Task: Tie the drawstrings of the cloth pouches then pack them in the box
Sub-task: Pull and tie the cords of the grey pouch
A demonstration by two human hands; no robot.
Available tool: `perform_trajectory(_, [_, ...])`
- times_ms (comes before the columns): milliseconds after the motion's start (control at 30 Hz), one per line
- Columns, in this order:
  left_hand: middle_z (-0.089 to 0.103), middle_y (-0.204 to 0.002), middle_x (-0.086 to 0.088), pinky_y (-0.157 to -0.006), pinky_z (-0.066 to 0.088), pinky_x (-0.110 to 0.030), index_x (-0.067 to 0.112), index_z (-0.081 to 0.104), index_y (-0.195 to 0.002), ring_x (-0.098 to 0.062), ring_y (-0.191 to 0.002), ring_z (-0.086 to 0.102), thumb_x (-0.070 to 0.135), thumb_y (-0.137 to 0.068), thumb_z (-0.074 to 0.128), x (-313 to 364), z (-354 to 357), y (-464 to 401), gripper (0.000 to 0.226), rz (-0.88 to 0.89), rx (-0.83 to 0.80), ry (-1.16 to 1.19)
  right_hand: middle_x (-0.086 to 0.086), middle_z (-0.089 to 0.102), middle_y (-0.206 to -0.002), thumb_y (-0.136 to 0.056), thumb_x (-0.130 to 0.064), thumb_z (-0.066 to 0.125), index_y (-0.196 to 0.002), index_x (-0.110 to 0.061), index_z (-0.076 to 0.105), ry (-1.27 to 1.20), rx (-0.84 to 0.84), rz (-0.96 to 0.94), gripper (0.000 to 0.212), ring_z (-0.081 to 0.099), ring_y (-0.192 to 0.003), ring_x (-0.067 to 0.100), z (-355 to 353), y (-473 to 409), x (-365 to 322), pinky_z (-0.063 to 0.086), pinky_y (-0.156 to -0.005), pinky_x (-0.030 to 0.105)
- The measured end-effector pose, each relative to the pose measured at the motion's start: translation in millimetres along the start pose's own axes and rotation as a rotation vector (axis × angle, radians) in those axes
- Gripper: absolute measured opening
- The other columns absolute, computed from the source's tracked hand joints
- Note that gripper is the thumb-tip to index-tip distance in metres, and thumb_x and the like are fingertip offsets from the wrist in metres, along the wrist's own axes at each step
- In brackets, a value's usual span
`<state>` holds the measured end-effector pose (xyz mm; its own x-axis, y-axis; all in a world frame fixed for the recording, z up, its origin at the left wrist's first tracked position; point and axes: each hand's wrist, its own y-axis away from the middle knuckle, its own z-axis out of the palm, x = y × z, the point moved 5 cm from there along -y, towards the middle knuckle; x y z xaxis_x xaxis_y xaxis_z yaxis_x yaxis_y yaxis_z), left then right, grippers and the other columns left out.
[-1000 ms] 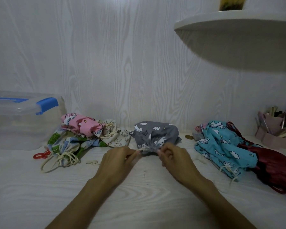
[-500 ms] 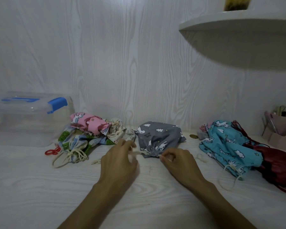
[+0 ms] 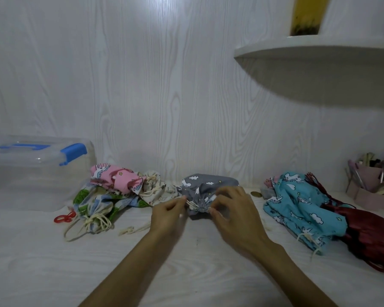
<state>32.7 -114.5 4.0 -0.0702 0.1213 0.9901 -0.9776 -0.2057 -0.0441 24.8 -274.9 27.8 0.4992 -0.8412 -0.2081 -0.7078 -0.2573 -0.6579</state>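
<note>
A grey cloud-print pouch [image 3: 205, 185] lies on the white table [image 3: 53, 262] against the wall, its gathered mouth facing me. My left hand [image 3: 167, 214] pinches its cream drawstring [image 3: 190, 203] at the left of the mouth. My right hand [image 3: 233, 209] pinches the cord at the right side. A pile of pouches lies to the left: a pink one [image 3: 115, 179], a cream one [image 3: 155, 189] and a green-and-blue one [image 3: 95, 201]. On the right lie a turquoise unicorn pouch [image 3: 297, 207] and a dark red pouch [image 3: 368, 231]. The clear plastic box [image 3: 31, 173] with blue latches stands at far left, lid on.
A red plastic clip [image 3: 63, 217] lies beside the green pouch. A coin [image 3: 255, 194] sits near the wall right of the grey pouch. A pink holder of pens [image 3: 372, 185] stands at far right. A curved white shelf [image 3: 315, 52] juts out overhead with a yellow jar [image 3: 307, 15].
Both hands moved in close against the pouch mouth, after pulling the cords outward. My view has shifted a little to the left, so everything sits further right in frame.
</note>
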Motion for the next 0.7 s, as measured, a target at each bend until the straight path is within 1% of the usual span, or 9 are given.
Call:
perform_trajectory(100, [0.054,-0.066,-0.003,-0.038,0.037,-0.012,-0.007,0.068,-0.1,-0.009,-0.055,0.044,0.014,-0.092,0.059,2,2,-20,0.024,-0.048,0.063,0.063,-0.013,0.044,-0.141,-0.093,-0.028,0.053,-0.087,-0.019,0.059,-0.075,-0.105,-0.138,0.012,0.025,-0.135,0.001,-1,-24,-2,0.015,-0.11,0.016])
perform_trajectory(167, [0.058,-0.066,-0.006,-0.038,0.037,-0.016,-0.008,0.067,-0.106,-0.013,-0.047,0.047,0.019,-0.09,0.062,7,1,-36,0.032,-0.049,0.096,0.085,-0.019,0.032,-0.143,-0.097,-0.024,0.047,-0.088,-0.016,0.052,-0.116,-0.181,-0.188,0.012,0.011,-0.138,-0.004,-2,-40,-5,-0.001,-0.107,0.005])
perform_trajectory(233, [0.066,-0.071,-0.009,-0.038,0.044,-0.016,-0.004,0.069,-0.102,-0.013,-0.044,0.059,0.017,-0.09,0.062,19,3,-49,0.025,-0.04,0.107,0.176,-0.019,0.03,-0.146,-0.097,-0.023,0.045,-0.086,-0.019,0.046,-0.162,-0.223,-0.202,0.012,0.007,-0.138,-0.006,-3,-56,-9,0.0,-0.108,0.006])
perform_trajectory(300, [0.069,-0.075,-0.009,-0.039,0.045,-0.013,0.0,0.071,-0.098,-0.006,-0.047,0.063,0.014,-0.09,0.061,31,7,-59,0.019,-0.022,0.082,0.16,-0.016,0.034,-0.149,-0.097,-0.025,0.044,-0.088,-0.027,0.048,-0.251,-0.291,-0.174,0.01,0.013,-0.14,-0.004,1,-67,-13,0.01,-0.113,0.017])
perform_trajectory(367, [0.069,-0.077,-0.008,-0.041,0.044,-0.013,0.001,0.072,-0.097,-0.008,-0.055,0.065,0.014,-0.089,0.061,39,9,-69,0.019,-0.006,0.051,0.127,-0.012,0.052,-0.135,-0.097,-0.029,0.042,-0.084,-0.045,0.048,-0.37,-0.355,-0.083,0.022,0.038,-0.131,0.004,6,-79,-15,0.031,-0.107,0.027])
perform_trajectory(433, [0.072,-0.081,-0.006,-0.053,0.049,-0.019,0.002,0.072,-0.095,-0.014,-0.069,0.066,0.013,-0.089,0.061,42,5,-78,0.017,0.041,0.066,0.097,-0.008,0.065,-0.099,-0.097,-0.032,0.04,-0.077,-0.039,0.046,-0.444,-0.38,0.037,0.022,0.058,-0.093,0.01,8,-87,-11,0.044,-0.082,0.032])
perform_trajectory(500, [0.074,-0.087,-0.01,-0.072,0.053,-0.028,0.006,0.074,-0.087,-0.023,-0.082,0.068,0.012,-0.088,0.062,41,-2,-83,0.014,0.092,0.117,0.083,-0.008,0.052,-0.069,-0.096,-0.027,0.041,-0.074,-0.028,0.044,-0.465,-0.42,0.135,0.022,0.045,-0.064,0.01,15,-89,1,0.036,-0.065,0.03])
perform_trajectory(600, [0.074,-0.087,-0.007,-0.082,0.056,-0.037,0.014,0.074,-0.073,-0.028,-0.089,0.069,0.013,-0.088,0.064,38,-7,-88,0.018,0.086,0.13,0.136,-0.009,0.043,-0.066,-0.096,-0.024,0.046,-0.071,-0.028,0.045,-0.526,-0.512,0.203,0.025,0.037,-0.063,0.008,30,-86,13,0.029,-0.065,0.029])
perform_trajectory(700, [0.074,-0.09,-0.004,-0.068,0.058,-0.027,0.016,0.073,-0.077,-0.02,-0.08,0.067,0.015,-0.09,0.061,38,-7,-92,0.017,0.089,0.036,0.102,-0.012,0.047,-0.069,-0.095,-0.023,0.047,-0.07,-0.03,0.049,-0.571,-0.539,0.24,0.026,0.041,-0.068,0.007,35,-85,17,0.031,-0.069,0.027])
